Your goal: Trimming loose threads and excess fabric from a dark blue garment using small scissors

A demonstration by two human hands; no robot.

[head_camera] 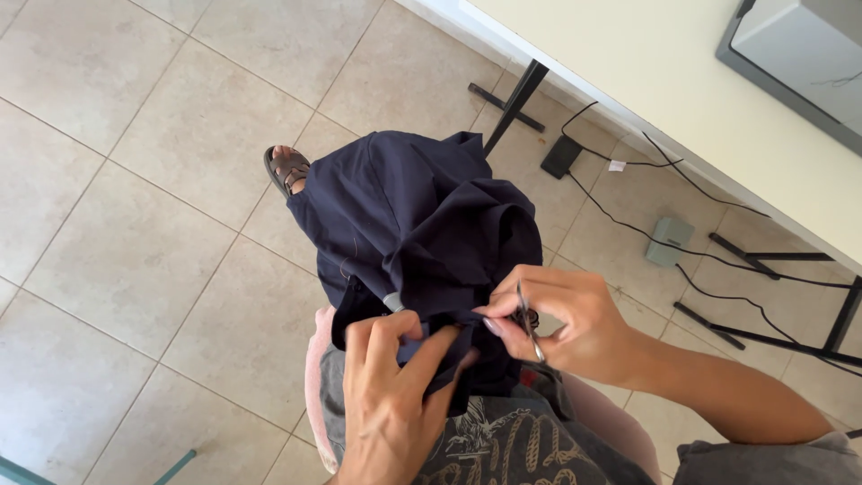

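While pinched on a fold of the navy garment (413,224), left hand (391,395) close beside right hand (561,319), fingers nearly meeting. Right hand closed on small metal scissors (528,321) at the cloth's edge. Garment draped over the lap, bunched just beyond both hands; tiled floor (135,224) farther out.

Garment (413,224) bunched on the person's lap, draped forward over the knees. Left hand (391,395) at its near edge, right hand (566,323) just beside it to the right; both pinch the same fold. Small scissors (528,325) in the right hand, against the cloth. Sandalled foot (287,169) on the tiled floor (135,224), ahead and left of the garment. Table (682,72) ahead to the right; cables (628,224) and a small box (670,241) on the floor under its edge
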